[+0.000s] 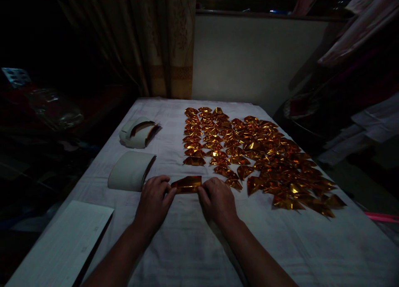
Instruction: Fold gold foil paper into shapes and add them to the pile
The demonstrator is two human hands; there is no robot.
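Fingers of left hand (pixel 156 199) and right hand (pixel 218 199) pinching opposite ends of one gold foil piece (pixel 188 184) between them. Can't tell if it touches the white tablecloth (pixel 183 237). Folded gold foil pieces (pixel 194 161) in rows just beyond, heaped toward right. Two curved pale sheets (pixel 131 170) at left, flat white panel (pixel 65 245) nearer.

Homelike room with patterned curtain (pixel 170 37)
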